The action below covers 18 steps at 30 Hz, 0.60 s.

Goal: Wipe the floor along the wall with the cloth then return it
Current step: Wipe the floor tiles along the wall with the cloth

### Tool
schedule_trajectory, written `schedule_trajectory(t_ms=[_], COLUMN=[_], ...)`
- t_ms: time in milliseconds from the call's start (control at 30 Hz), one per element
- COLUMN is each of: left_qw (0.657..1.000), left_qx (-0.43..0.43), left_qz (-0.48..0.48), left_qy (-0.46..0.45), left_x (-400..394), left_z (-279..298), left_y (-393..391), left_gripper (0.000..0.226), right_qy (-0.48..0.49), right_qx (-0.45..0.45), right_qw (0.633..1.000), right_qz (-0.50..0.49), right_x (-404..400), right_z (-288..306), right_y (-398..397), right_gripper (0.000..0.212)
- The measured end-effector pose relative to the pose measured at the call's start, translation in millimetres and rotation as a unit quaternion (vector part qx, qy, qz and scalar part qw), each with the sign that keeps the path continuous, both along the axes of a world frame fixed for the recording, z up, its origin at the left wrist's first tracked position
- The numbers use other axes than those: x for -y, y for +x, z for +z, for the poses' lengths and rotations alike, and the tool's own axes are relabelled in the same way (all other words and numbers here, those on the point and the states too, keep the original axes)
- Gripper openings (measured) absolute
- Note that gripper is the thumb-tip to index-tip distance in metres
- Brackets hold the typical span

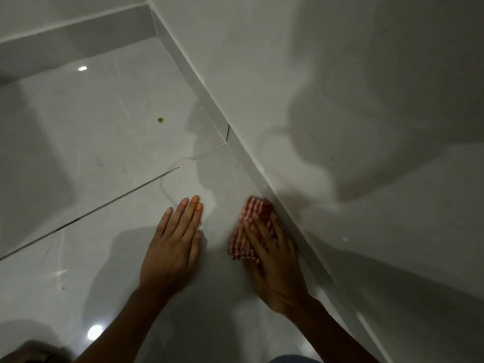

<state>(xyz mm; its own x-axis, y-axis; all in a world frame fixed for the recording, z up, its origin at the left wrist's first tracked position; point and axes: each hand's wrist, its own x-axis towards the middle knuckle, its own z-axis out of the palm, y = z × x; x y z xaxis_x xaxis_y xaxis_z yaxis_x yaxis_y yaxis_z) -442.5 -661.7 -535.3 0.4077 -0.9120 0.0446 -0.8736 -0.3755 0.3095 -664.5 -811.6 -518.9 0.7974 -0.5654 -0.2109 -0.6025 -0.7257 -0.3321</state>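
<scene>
Two bare arms reach out from the bottom edge. The left hand [174,244] lies flat on the shiny grey floor [104,158], fingers straight, holding nothing. The right hand [272,260] presses down on the cloth [251,221], fingers spread on top of it. I cannot tell if they curl around it. The cloth is red and white, bunched up, and touches the skirting [209,100] at the foot of the wall [340,87]. A small yellow spot [160,119] sits on the floor, well apart from the hands. Dark shadows fall on the wall.
</scene>
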Motion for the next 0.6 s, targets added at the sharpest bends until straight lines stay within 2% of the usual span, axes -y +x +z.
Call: schedule_trajectory(t_ms=[133, 233, 367, 433, 600], left_qw=[1.000, 1.000, 0.999, 0.999, 1.000], left_qx=[0.002, -0.004, -0.011, -0.004, 0.009], left_qz=[0.003, 0.006, 0.007, 0.006, -0.001], left_qy=[0.008, 0.015, 0.032, 0.032, 0.008], left_x=[0.9, 1.2, 0.5, 0.7, 1.5], left_z=[2.9, 5.9, 5.4, 5.5, 7.3], left_y=[-1.3, -2.6, -2.6, -3.6, -5.1], left_gripper=[0.061, 0.061, 0.061, 0.062, 0.060], right_qy=[-0.010, 0.016, 0.030, 0.057, 0.024], right_qx=[0.019, 0.038, 0.102, 0.103, 0.049], right_qw=[0.999, 0.999, 0.994, 0.993, 0.998], right_qz=[0.025, 0.022, 0.012, -0.022, -0.025], right_x=[8.8, 23.9, 34.4, 28.4, -11.3], right_z=[1.0, 6.9, 13.7, 15.0, 12.4], right_y=[17.7, 62.0, 103.1, 94.3, -0.8], right_gripper=[0.065, 0.065, 0.062, 0.060, 0.060])
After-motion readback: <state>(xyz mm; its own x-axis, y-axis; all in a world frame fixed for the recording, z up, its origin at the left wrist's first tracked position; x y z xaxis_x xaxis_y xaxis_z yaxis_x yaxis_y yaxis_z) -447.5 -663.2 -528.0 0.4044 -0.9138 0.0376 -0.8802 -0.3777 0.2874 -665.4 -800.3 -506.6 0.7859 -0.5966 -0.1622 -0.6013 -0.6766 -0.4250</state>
